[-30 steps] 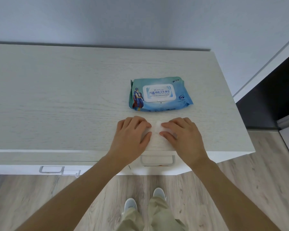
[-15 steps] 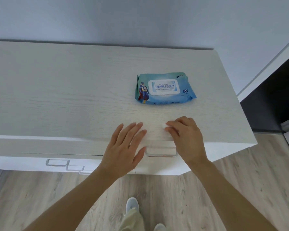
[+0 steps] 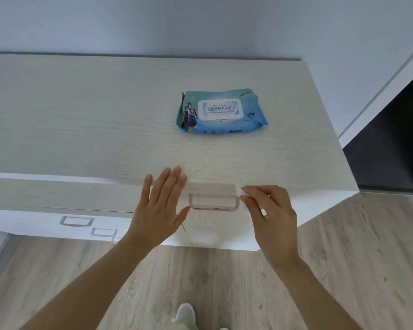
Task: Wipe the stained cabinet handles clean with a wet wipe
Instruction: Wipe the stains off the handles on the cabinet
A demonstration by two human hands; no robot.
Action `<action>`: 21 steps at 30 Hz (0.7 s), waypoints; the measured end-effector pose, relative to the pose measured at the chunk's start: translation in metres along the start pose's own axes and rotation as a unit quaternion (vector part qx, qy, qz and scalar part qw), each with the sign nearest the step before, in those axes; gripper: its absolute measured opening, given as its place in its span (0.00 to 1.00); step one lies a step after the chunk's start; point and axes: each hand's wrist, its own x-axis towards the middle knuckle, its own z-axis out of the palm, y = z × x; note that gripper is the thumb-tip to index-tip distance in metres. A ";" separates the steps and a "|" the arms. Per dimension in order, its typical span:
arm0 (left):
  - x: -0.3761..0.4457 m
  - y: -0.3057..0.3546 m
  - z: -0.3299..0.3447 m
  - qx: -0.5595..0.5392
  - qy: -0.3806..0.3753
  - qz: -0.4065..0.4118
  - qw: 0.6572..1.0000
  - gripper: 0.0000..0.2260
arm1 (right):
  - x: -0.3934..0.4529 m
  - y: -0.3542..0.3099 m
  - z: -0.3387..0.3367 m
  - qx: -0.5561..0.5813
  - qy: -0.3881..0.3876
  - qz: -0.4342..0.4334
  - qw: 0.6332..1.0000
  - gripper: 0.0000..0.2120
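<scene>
Right hand (image 3: 272,215) pinches a white wet wipe (image 3: 238,189) between thumb and fingertips, right at the near edge of the cabinet top (image 3: 81,120), just above the right end of the top drawer handle (image 3: 214,204). Left hand (image 3: 159,206) flat, fingers straight and together, over the cabinet's near edge just left of that handle, gripping nothing. Handle shows reddish-brown stains along its lower bar. Wipes pack (image 3: 221,111) lies farther back on the top, lid closed. More handles (image 3: 76,221) lower left.

Left hand (image 3: 161,206) flat, right hand (image 3: 270,210) pinching.
</scene>
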 end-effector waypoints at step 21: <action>0.028 0.009 0.065 -0.008 0.320 -0.020 0.947 0.41 | -0.044 0.073 0.080 0.176 0.222 -0.156 0.946 0.10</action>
